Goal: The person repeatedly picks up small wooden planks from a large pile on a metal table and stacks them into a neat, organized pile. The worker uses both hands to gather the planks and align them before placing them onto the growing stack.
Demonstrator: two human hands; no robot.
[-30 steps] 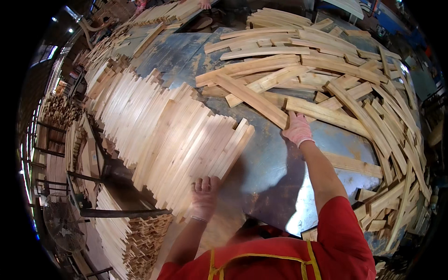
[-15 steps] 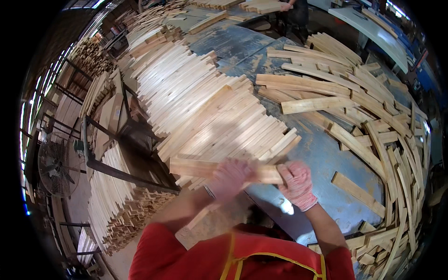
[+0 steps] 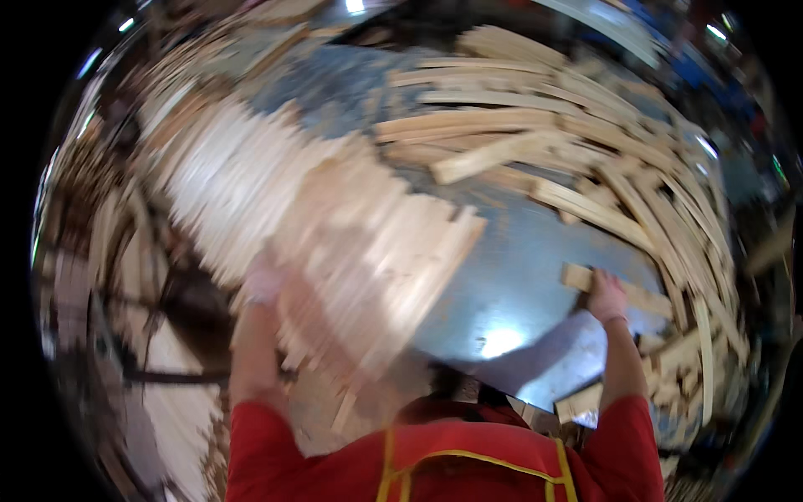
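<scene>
My right hand (image 3: pixel 607 299), in a pale pink work glove, grips a short wooden board (image 3: pixel 649 302) lying on the blue-grey metal tabletop (image 3: pixel 493 284). My left hand (image 3: pixel 264 278), also gloved, is at the left ends of a broad layer of light wooden strips (image 3: pixel 251 167) laid side by side. Motion smears its fingers, so their hold does not show. Beside it runs a blurred brownish streak (image 3: pixel 311 314) across the strips, perhaps a board; its edges cannot be made out.
Loose, partly curved boards (image 3: pixel 619 134) pile up along the far and right sides of the tabletop. More strips (image 3: pixel 171 402) are stacked low on the left beside a dark metal frame (image 3: pixel 176 376). A pale work surface (image 3: pixel 602 29) stands at the far right.
My hands have parted: the right moved right to the short board on the tabletop, the left moved left and away from the board both held. The whole view has shifted.
</scene>
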